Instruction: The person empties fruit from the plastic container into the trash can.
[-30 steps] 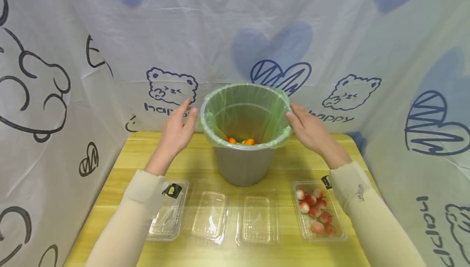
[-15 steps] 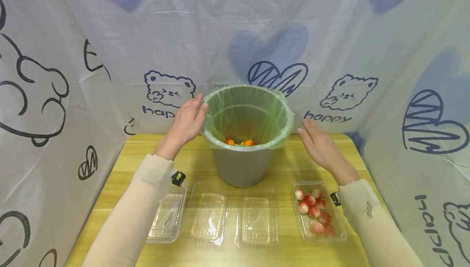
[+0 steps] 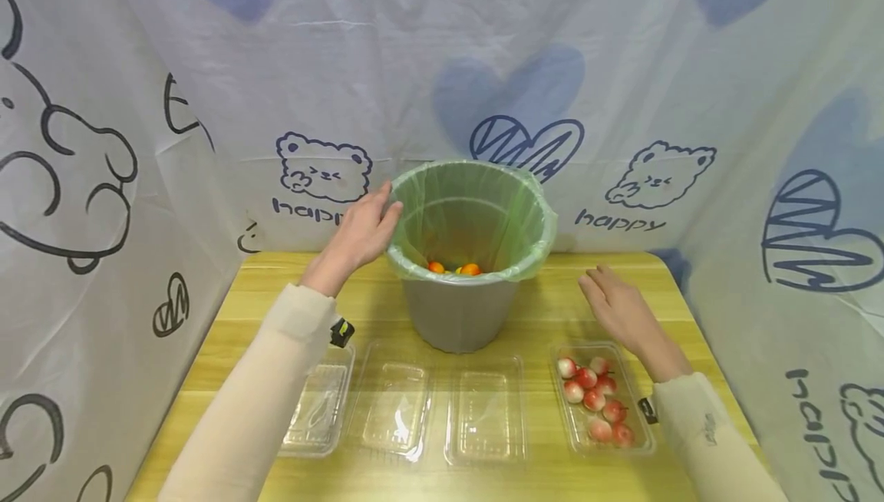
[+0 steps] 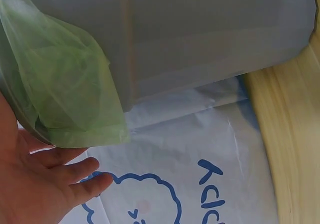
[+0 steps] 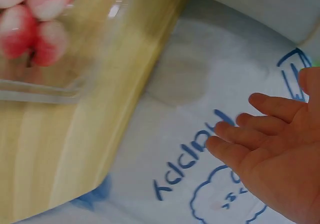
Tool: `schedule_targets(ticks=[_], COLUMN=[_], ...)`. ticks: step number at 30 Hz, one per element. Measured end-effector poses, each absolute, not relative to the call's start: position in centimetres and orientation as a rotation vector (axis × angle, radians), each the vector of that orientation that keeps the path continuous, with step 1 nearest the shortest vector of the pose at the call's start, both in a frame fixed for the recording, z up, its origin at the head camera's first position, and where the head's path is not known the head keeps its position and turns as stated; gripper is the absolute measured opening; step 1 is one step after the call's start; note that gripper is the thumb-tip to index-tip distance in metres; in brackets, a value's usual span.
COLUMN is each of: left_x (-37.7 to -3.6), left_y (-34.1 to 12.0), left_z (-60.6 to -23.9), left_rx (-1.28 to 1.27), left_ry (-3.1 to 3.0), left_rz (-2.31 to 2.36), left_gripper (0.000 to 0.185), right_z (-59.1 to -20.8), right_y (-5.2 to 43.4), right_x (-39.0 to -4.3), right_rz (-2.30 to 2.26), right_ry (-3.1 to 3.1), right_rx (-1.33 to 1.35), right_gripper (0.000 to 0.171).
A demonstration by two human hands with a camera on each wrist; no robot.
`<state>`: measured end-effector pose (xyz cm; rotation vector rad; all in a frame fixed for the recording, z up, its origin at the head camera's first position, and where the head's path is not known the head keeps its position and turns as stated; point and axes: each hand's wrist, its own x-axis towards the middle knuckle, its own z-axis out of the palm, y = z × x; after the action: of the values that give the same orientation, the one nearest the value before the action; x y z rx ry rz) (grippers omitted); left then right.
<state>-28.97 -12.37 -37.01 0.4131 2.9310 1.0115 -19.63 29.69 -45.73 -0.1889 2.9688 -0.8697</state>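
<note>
A grey bin [image 3: 452, 314] lined with a green plastic bag [image 3: 521, 214] stands at the back middle of the table. My left hand [image 3: 362, 229] is at the bin's left rim. From the left wrist view, that hand [image 4: 42, 184] has its fingers extended below the rim beside the hanging bag edge [image 4: 70, 78]; whether the thumb presses the bag is hidden. Orange-red round things [image 3: 470, 269] lie low inside the bin. Apart from the bin, my right hand [image 3: 625, 314] hovers with extended fingers, behind a clear plastic tray [image 3: 645, 444] of small red-and-white fruits [image 3: 594, 399].
Three clear plastic trays lie in front of the bin: one at the left [image 3: 314, 410], partly under my left sleeve, one in the middle [image 3: 397, 410] and one to its right [image 3: 486, 417]. A printed white cloth [image 3: 407, 64] encloses the wooden table [image 3: 552, 479] at the back and sides.
My right hand has left the bin's right rim and come down and right toward the fruit tray. My left hand has moved right, up to the bin's left rim.
</note>
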Motion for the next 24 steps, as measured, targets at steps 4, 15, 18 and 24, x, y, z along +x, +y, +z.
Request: schedule_targets(ticks=[4, 15, 18, 24], left_x=[-29.0, -29.2, -29.3, -29.2], left_y=[-12.3, -12.1, -12.0, -12.0], left_z=[-37.0, -36.8, -36.7, -36.4], left_rx=[0.427, 0.387, 0.382, 0.373], left_ry=[2.938, 2.973, 2.986, 2.994], left_rz=[0.956, 0.662, 0.579, 0.537], left_gripper=[0.067, 0.07, 0.071, 0.072], right_z=[-47.2, -51.8, -52.9, -54.4], right_y=[30.6, 33.5, 34.3, 35.5], right_x=[-18.5, -15.2, -14.4, -13.0], right_rz=[-0.86, -0.788, -0.745, -0.707], right_ry=[2.983, 3.06, 3.083, 3.038], right_rx=[-0.151, -0.061, -0.047, -0.027], right_gripper=[0.065, 0.048, 0.044, 0.042])
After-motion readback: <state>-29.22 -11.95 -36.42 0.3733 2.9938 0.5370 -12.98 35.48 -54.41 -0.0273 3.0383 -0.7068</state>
